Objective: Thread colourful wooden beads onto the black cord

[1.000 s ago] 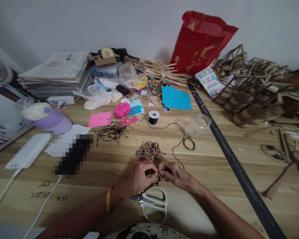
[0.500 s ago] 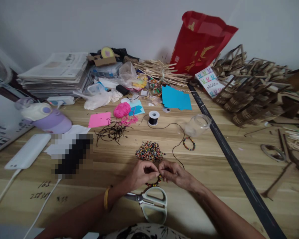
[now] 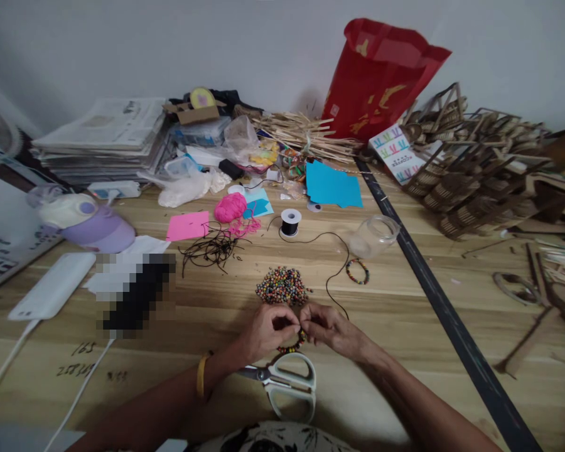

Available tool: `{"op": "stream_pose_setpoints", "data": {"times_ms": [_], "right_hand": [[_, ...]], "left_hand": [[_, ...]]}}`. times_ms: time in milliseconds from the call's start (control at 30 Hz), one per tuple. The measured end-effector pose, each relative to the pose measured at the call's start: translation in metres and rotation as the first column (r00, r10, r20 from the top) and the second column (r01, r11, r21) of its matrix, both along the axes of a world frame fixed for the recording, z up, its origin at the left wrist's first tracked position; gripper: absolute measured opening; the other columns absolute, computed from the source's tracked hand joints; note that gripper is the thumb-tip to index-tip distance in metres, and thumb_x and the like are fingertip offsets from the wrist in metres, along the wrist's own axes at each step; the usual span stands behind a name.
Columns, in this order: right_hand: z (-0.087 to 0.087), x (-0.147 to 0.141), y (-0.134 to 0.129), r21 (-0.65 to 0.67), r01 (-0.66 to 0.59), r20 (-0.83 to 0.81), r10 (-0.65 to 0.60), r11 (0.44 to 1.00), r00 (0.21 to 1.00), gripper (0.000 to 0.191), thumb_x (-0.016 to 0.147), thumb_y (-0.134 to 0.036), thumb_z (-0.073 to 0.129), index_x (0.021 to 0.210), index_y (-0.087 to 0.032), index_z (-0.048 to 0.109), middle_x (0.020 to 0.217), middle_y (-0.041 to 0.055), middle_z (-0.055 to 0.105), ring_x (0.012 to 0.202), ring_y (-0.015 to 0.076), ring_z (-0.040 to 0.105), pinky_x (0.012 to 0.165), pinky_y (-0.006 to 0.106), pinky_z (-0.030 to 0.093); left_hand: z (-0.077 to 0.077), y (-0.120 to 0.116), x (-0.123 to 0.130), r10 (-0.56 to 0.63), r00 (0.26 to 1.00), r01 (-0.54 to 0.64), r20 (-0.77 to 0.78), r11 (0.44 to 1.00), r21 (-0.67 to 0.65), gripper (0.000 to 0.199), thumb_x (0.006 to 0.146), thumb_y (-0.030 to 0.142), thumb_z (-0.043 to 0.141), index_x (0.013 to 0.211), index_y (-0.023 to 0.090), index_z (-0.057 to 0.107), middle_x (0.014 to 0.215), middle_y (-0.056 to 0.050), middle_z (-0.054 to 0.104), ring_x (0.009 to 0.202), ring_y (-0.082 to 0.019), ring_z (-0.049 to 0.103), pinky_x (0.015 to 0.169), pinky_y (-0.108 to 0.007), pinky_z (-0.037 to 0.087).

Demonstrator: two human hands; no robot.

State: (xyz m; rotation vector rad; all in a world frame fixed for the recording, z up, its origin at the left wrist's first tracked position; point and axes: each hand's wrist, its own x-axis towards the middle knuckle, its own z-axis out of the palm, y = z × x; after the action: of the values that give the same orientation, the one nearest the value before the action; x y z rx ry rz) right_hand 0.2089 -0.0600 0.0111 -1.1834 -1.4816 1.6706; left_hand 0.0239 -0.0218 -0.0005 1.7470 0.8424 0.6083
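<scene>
My left hand (image 3: 269,328) and my right hand (image 3: 327,328) meet fingertip to fingertip just in front of a heap of small coloured beads (image 3: 283,286). Both are pinched closed on a beaded bracelet (image 3: 292,347), whose loop of dark, red and yellow beads hangs below the fingers. The fingertips hide the part of the bracelet they grip. Under the hands lies a pair of scissors (image 3: 289,383) with pale handles, its blades partly covered by my left forearm. A finished-looking bead loop (image 3: 357,272) rests to the right of the heap.
Behind the beads stand a spool of black cord (image 3: 290,223) and a glass jar (image 3: 374,236). Cut black cords (image 3: 211,250) and pink yarn (image 3: 230,208) lie left. A white power bank (image 3: 53,286) sits far left, brown woven baskets (image 3: 466,188) at right, a red bag (image 3: 381,81) behind.
Almost nothing differs. Both hands keep their pinch at the same spot, and the hanging bracelet has shifted very slightly.
</scene>
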Motion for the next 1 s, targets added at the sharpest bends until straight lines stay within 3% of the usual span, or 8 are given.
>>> {"op": "stream_pose_setpoints", "data": {"times_ms": [133,433,800,1000], "right_hand": [[-0.004,-0.001,0.000,0.030,0.026,0.019,-0.027,0.999,0.999,0.042,0.082,-0.057,0.055,0.078,-0.016,0.051,0.066,-0.0016,0.048,0.057,0.0106,0.044,0.052,0.022,0.036],[-0.009,0.000,0.000,0.137,0.051,0.061,-0.060,0.989,0.996,0.021,0.084,-0.036,0.060,0.078,-0.017,0.053,0.067,-0.0035,0.045,0.059,0.0098,0.038,0.053,0.021,0.030],[-0.012,-0.001,-0.001,0.204,0.053,0.129,-0.080,0.978,0.988,0.007,0.080,-0.020,0.056,0.076,-0.016,0.052,0.066,-0.0040,0.044,0.059,0.0093,0.037,0.053,0.020,0.029],[-0.009,-0.002,-0.003,0.274,0.055,0.201,-0.113,0.960,0.973,0.003,0.079,-0.014,0.054,0.079,-0.017,0.053,0.067,-0.0040,0.045,0.058,0.0089,0.039,0.053,0.020,0.030]], "left_hand": [[0.000,-0.001,0.001,0.027,0.999,-0.029,0.021,0.996,0.089,0.011,0.073,0.013,0.057,0.067,0.012,0.066,0.067,-0.004,0.067,0.063,-0.012,0.058,0.062,-0.020,0.043],[0.000,-0.001,0.001,0.065,0.997,-0.062,-0.032,0.994,0.087,0.012,0.072,0.012,0.056,0.068,0.010,0.068,0.064,-0.004,0.067,0.058,-0.011,0.056,0.056,-0.019,0.041],[0.002,-0.001,0.000,0.054,0.998,-0.053,-0.043,0.998,0.026,0.014,0.076,0.017,0.054,0.072,0.011,0.066,0.068,-0.004,0.067,0.063,-0.012,0.057,0.060,-0.020,0.042],[0.000,0.003,-0.002,-0.016,1.000,0.016,-0.002,0.998,-0.066,0.015,0.078,0.021,0.056,0.074,0.011,0.065,0.069,-0.003,0.064,0.065,-0.012,0.054,0.061,-0.020,0.041]]}}
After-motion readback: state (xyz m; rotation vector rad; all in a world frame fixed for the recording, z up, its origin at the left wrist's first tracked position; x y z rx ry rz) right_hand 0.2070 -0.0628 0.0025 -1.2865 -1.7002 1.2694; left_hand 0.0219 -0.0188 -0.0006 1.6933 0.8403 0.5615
